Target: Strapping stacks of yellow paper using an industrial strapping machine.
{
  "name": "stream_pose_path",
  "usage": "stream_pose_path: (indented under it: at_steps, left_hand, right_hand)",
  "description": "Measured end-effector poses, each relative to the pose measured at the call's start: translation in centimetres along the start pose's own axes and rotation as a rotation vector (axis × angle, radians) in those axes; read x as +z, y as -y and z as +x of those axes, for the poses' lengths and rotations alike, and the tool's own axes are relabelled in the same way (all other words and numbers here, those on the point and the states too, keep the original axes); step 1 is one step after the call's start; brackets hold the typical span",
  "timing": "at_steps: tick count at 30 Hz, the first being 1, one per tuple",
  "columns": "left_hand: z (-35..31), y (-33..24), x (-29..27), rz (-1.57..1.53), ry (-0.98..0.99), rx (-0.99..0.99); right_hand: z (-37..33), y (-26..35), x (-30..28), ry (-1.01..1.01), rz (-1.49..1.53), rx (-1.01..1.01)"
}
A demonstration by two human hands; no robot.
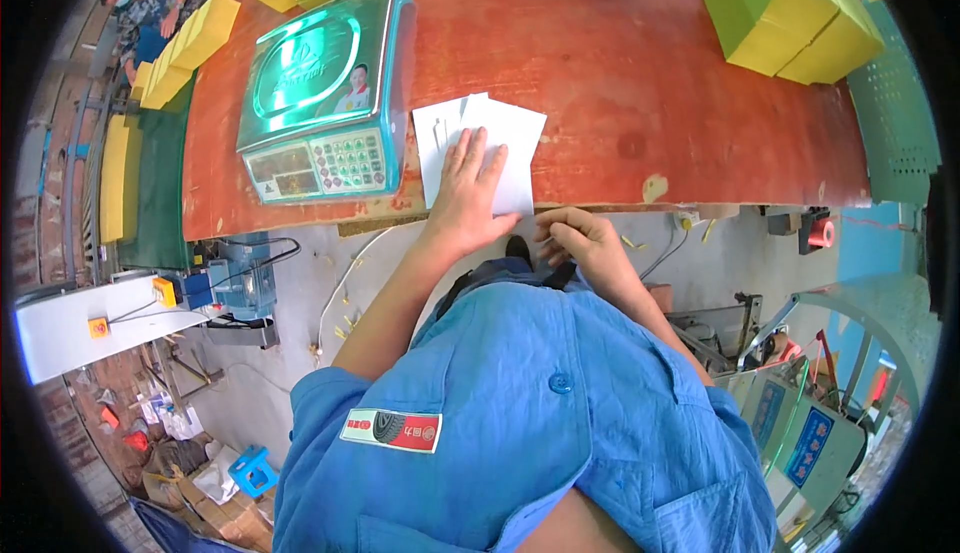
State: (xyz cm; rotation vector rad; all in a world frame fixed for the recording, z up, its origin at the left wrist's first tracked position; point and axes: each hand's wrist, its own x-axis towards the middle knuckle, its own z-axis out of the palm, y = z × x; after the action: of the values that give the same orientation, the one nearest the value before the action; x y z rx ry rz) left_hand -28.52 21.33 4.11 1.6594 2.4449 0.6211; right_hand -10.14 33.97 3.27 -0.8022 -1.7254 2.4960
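Observation:
My left hand lies flat on a few overlapping sheets of white paper, fingers stretched out and the thumb pointing right. The sheets are fanned unevenly and reach the near edge of the red table. A thin bent piece of wire or a clip seems to lie on the paper, left of my fingers. My right hand hovers just beyond the table edge, beside the paper, its fingers curled inward. Whatever those fingers may hold is hidden.
Left of the paper stands a teal electronic scale with a keypad. Yellow block stacks sit far right, with more yellow blocks along the left edge. A green perforated panel borders the right. Another person sits far left.

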Motion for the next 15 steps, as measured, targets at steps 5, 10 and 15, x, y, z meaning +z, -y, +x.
stream_pose_path:
  at_steps: [5, 10, 15]
  left_hand:
    - [-0.8, 2.5, 1.2, -0.108, -0.07, 0.024]
    - [-0.5, 0.0, 0.8, -0.191, -0.155, -0.023]
    - [-1.2, -0.5, 0.3, 0.073, -0.047, 0.032]
  right_hand:
    - [0.2, 0.9, 1.0, -0.069, 0.186, -0.017]
    - [1.3, 1.6, 1.4, -0.118, 0.111, 0.021]
    - [1.0, 1.5, 2.1, -0.107, -0.045, 0.045]
